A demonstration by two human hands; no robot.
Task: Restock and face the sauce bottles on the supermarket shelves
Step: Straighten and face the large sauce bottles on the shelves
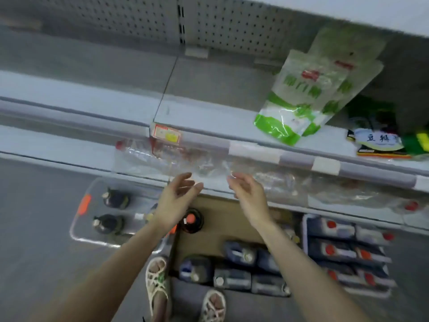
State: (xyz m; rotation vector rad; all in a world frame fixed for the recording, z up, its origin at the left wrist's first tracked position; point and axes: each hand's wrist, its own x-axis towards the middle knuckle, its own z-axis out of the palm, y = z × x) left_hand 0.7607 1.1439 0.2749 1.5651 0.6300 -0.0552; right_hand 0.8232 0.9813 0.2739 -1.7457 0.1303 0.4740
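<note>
Grey shelf (pixel 209 94) with green pouches (pixel 299 98) and dark packets (pixel 378 141)

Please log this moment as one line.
left hand: open, empty | right hand: open, empty | position: both before shelf edge | sauce bottles: on floor | green pouches: leaning on shelf

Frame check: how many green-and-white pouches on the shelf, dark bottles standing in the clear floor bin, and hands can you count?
Green-and-white pouches: 2
Dark bottles standing in the clear bin: 2 in plain view
Hands: 2, the left hand and the right hand
Total: 6
</note>
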